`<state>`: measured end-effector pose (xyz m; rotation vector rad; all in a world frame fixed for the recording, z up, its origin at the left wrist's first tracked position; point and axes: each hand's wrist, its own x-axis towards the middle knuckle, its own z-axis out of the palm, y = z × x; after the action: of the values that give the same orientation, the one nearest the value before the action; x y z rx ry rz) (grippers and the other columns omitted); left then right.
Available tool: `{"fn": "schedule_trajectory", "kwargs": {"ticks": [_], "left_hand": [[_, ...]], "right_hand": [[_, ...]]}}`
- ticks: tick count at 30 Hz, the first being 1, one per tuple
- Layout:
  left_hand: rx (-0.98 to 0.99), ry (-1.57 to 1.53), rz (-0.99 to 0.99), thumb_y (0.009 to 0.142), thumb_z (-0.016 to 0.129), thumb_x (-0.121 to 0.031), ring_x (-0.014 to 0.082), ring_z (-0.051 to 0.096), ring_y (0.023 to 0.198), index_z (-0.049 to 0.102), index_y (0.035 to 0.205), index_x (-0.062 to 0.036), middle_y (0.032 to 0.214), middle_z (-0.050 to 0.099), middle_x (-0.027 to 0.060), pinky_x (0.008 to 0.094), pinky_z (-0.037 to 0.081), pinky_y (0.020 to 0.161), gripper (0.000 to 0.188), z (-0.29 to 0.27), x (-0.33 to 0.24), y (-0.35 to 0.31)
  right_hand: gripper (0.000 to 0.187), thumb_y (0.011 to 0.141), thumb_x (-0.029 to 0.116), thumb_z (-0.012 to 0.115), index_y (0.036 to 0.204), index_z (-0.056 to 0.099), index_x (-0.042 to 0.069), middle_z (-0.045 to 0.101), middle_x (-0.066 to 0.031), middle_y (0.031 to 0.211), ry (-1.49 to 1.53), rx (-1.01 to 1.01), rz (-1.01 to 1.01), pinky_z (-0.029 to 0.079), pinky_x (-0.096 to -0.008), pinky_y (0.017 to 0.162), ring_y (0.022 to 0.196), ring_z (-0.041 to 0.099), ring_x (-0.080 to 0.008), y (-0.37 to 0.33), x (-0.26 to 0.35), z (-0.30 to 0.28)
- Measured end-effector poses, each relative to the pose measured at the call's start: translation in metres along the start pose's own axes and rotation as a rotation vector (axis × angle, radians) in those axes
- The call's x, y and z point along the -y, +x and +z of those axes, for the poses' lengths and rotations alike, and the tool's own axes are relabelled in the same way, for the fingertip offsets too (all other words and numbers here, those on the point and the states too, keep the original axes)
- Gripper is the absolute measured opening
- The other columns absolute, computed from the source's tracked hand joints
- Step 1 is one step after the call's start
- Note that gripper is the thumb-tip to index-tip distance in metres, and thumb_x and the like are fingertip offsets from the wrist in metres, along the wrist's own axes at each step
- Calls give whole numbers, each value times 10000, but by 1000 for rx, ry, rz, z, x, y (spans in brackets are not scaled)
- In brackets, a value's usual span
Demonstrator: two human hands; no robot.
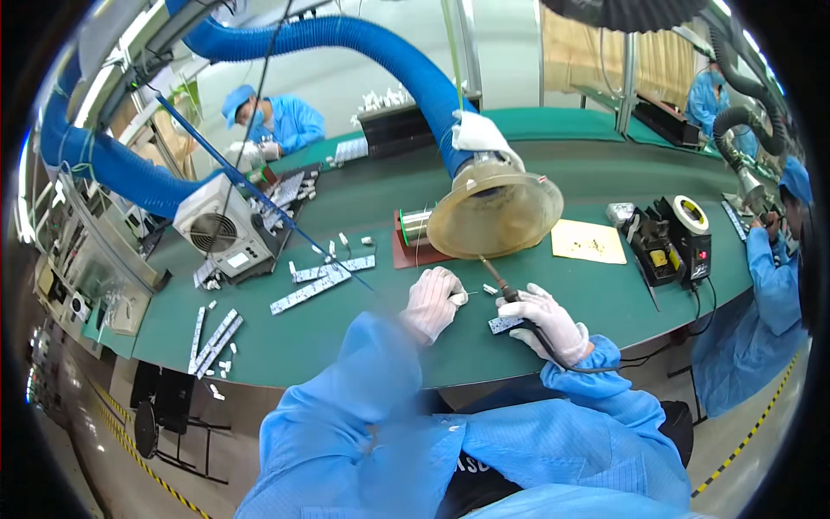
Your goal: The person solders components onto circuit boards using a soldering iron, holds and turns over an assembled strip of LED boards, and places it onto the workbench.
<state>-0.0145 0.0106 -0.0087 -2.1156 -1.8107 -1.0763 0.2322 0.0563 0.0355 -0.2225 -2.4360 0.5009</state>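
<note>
My left hand (435, 303), in a white striped glove, is closed in a pinch over the green mat. A short, thin wire tip pokes out past its fingertips, and it looks like solder wire. Behind that hand stands a spool of solder wire (416, 227) on a reddish-brown base. My right hand (551, 325), also gloved, is wrapped round a soldering iron (508, 293); the iron's tip points up and away, under the fume hood's rim. Below the right fingers lies a small circuit board (505, 324), partly covered. A small white part (490, 289) rests between the two hands.
A fume hood (495, 212) on a blue hose hangs ahead. Circuit board strips (311, 289) and small white parts lie left, near a boxy fan unit (218, 227). Right are a yellow sheet (588, 242), an iron stand (654, 255) and a soldering station (689, 246). Other people work nearby.
</note>
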Motion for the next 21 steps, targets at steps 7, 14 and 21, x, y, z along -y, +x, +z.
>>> {"fn": "schedule_trajectory", "kwargs": {"ticks": [7,14,21], "left_hand": [[2,98,31,698,648,-195,275,505,912,611,746,-110,900,571,58,379,416,805,104,-14,-17,-9],[-177,141,59,667,741,-213,280,535,991,658,916,-97,976,623,78,384,410,880,287,-35,-54,-28],[-235,32,-48,724,700,-282,282,549,946,656,916,-108,944,632,77,394,422,856,263,-43,-71,-33]], "right_hand": [[338,698,16,637,1021,589,103,623,-78,868,62,-187,42,470,-329,764,839,595,-270,-21,-3,13],[335,728,14,648,1051,573,68,615,-112,894,400,-325,62,484,-325,738,805,610,-229,-37,-10,22],[330,740,95,672,1055,577,84,634,-114,841,157,-416,102,492,-349,725,790,631,-260,-47,-5,17]]}}
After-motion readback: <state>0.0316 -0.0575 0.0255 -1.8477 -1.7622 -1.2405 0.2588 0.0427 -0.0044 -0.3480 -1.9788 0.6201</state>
